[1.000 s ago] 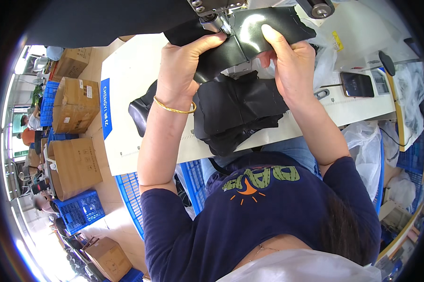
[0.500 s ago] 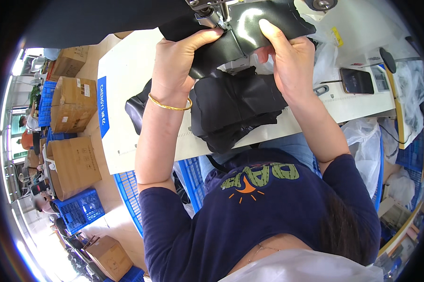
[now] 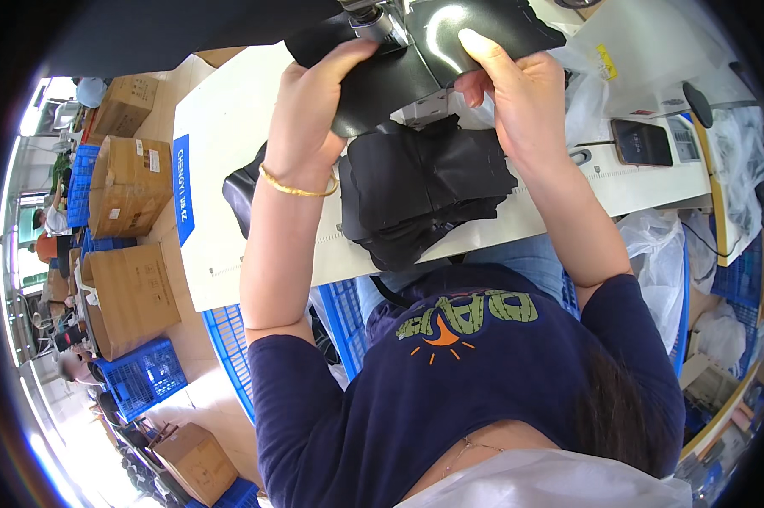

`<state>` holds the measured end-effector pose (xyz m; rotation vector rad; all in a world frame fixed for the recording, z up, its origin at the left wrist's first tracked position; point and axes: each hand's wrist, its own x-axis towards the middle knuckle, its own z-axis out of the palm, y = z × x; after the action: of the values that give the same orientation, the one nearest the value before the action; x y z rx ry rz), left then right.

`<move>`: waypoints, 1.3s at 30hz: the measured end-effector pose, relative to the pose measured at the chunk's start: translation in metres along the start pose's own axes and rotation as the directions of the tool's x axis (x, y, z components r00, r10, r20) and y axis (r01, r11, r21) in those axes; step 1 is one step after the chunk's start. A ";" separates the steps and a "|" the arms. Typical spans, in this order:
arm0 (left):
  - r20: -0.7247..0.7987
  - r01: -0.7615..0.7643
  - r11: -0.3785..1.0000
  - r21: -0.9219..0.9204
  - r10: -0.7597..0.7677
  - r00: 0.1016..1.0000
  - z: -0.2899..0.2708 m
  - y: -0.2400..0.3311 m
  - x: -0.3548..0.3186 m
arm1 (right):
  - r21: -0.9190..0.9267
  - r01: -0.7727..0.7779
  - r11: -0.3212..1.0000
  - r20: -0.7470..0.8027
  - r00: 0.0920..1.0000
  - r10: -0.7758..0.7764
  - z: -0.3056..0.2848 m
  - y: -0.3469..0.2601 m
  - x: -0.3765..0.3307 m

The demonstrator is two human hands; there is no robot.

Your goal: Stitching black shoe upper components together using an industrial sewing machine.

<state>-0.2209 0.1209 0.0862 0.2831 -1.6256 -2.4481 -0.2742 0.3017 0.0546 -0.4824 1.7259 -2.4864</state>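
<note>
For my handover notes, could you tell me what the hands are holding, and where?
Both hold the glossy black piece: left hand at its left edge, right hand at its right.

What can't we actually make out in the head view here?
- Sewing machine: cut off by the top edge, needle not visible.
- Black sheet: middle covered by left hand and right hand; seam not visible.
- Black pile: piece count unclear, layers merge.
- Phone: screen too small.
- People at far left: blurred, tiny.
</note>
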 end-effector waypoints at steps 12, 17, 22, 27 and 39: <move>0.011 0.243 0.970 0.016 -0.243 0.970 -0.010 0.010 0.006 | -0.030 0.022 0.999 0.056 0.998 -0.021 0.004 -0.017 -0.008; -0.131 0.149 0.978 -0.146 -0.168 0.977 0.013 -0.014 -0.047 | 0.080 -0.067 0.995 0.035 0.997 0.064 0.002 -0.013 -0.047; 0.029 0.091 0.983 -0.158 -0.087 0.996 0.011 -0.022 -0.077 | 0.066 -0.159 0.985 0.110 0.982 0.151 0.004 -0.010 -0.072; 0.039 0.079 0.994 -0.078 -0.077 0.996 0.006 -0.022 -0.080 | 0.031 -0.055 0.998 0.121 0.991 0.051 0.007 -0.001 -0.078; 0.003 0.096 0.994 -0.046 -0.096 0.995 0.008 -0.019 -0.083 | -0.037 0.016 0.999 0.155 0.988 -0.010 0.008 -0.003 -0.085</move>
<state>-0.1440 0.1563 0.0764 0.3612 -1.5887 -2.5522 -0.1911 0.3162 0.0416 -0.6729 1.7184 -2.3578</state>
